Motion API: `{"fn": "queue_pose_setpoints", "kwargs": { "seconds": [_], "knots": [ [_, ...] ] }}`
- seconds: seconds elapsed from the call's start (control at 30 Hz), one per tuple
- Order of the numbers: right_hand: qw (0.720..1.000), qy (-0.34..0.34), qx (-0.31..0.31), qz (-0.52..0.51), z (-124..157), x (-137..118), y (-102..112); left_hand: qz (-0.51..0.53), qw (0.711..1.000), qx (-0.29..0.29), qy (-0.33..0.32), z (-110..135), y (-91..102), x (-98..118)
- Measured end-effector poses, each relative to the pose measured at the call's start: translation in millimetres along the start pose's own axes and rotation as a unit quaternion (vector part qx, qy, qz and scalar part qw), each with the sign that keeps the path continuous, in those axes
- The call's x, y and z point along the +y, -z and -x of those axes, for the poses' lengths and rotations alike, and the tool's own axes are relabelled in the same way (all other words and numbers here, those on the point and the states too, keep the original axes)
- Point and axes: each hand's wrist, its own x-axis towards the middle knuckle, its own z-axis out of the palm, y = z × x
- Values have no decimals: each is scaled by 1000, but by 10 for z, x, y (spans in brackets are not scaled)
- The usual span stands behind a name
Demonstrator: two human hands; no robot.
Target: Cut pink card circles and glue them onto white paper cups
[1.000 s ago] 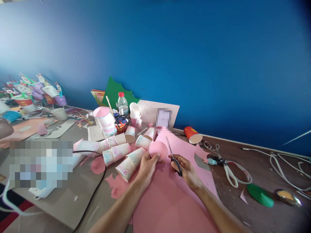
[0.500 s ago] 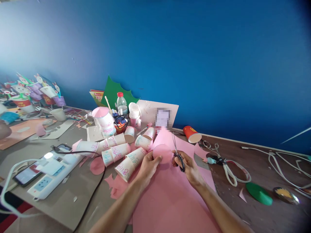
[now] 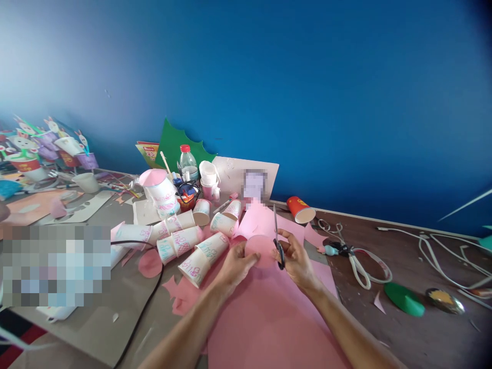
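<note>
Between my hands is a round pink paper disc (image 3: pixel 261 249). My left hand (image 3: pixel 239 264) pinches its left edge, thumb on top. In my right hand (image 3: pixel 295 257) is a pair of black-handled scissors (image 3: pixel 275 233), blades pointing up and away along the disc's right edge. Whether the blades touch the paper I cannot tell. Beneath both hands lies a large pink paper sheet (image 3: pixel 265 323). Left of my left hand, decorated paper cups (image 3: pixel 203 256) lie on their sides, with pink scraps (image 3: pixel 185 297) and another pink disc (image 3: pixel 150 263) nearby.
A black cable (image 3: pixel 148 302) crosses the table on the left. Behind the cups stand a red-capped bottle (image 3: pixel 188 163) and stacked cups (image 3: pixel 208 179). A red cup (image 3: pixel 301 209) lies by the blue wall. At right are white cables (image 3: pixel 359 269) and a green paper cone (image 3: pixel 404 299).
The disc has shifted slightly right and down, with my left hand along with it. The scissors have turned more upright in my right hand. The whole view has moved a little.
</note>
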Motion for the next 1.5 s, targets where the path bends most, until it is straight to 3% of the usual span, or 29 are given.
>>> {"fn": "queue_pose_setpoints", "kwargs": {
  "seconds": [0.17,0.37,0.5,0.67,0.93,1.13,1.5],
  "knots": [
    [1000,-12,12,-23,32,-19,-75,87,994,36,-47,-26,27,-47],
    [998,0,40,-43,41,-32,-84,40,998,55,-17,-10,22,-20],
    [998,-2,53,-28,29,-1,-78,28,999,27,-3,11,-9,8],
    [998,-5,64,-16,61,5,-159,87,996,8,1,18,-9,-38],
    [999,0,-8,38,121,-31,-134,87,994,65,-2,-3,20,-56],
    [1000,-3,5,8,70,-6,-79,47,995,91,-9,-9,38,-68],
    [1000,3,24,8,69,28,-131,40,998,34,17,48,-47,25]
  ]
}}
